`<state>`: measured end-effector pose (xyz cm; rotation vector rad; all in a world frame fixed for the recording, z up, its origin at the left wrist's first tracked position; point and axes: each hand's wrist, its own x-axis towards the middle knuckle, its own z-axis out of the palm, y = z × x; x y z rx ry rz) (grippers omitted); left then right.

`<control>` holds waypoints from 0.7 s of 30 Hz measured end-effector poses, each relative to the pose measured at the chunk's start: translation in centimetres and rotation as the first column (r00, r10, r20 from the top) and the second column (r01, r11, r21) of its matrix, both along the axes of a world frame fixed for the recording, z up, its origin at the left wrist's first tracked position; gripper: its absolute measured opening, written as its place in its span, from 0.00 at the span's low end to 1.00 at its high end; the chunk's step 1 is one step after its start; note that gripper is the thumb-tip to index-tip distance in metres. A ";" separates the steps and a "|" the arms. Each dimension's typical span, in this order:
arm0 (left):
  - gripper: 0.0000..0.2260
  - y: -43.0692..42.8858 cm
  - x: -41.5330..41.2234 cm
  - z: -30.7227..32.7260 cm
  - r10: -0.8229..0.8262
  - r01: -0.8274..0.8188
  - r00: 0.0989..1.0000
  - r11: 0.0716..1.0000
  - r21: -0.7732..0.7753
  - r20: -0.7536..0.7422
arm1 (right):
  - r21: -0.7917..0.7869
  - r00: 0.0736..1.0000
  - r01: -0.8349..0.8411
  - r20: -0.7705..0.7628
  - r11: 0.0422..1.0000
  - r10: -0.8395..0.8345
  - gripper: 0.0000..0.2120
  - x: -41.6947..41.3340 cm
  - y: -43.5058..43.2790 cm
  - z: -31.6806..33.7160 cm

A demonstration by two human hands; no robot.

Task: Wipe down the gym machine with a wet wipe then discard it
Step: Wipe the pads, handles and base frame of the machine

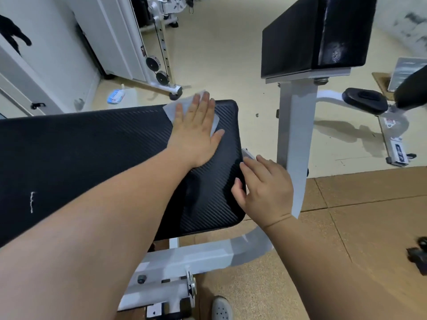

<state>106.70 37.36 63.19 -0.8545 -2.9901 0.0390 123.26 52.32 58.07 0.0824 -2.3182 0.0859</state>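
A black ribbed seat pad (92,144) of the gym machine fills the left and middle of the head view, on a white metal frame (297,125). My left hand (196,130) lies flat, fingers spread, on a white wet wipe (178,107) pressed against the pad's far right corner. The wipe shows past my fingertips and beside my thumb. My right hand (263,190) rests against the pad's right edge, fingers curled around it. A second black pad (316,35) stands on the white post at the upper right.
A blue pack of wipes (116,96) lies on the pale floor by the wall, beyond the seat. A cable machine with pulleys (159,68) stands behind it. A black foot pad (365,100) is at right. My grey shoe (221,308) is on the brown mat.
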 end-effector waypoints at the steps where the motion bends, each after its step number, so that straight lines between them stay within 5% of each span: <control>1: 0.34 0.5 0.7 -0.3 -0.044 0.044 0.999 0.999 -0.012 -0.009 | 0.003 1.000 0.002 -0.010 1.000 -0.002 0.12 0.0 0.0 0.0; 10: 0.31 -0.2 5.3 -3.8 -0.372 0.367 0.928 0.921 -0.133 -0.013 | 0.037 1.000 0.016 -0.002 0.999 -0.016 0.10 0.0 -0.1 0.3; 21: 0.32 3.8 -1.3 0.4 -0.090 0.089 0.995 0.996 -0.029 -0.039 | 0.052 0.997 -0.071 0.022 0.996 0.070 0.10 0.0 0.5 0.3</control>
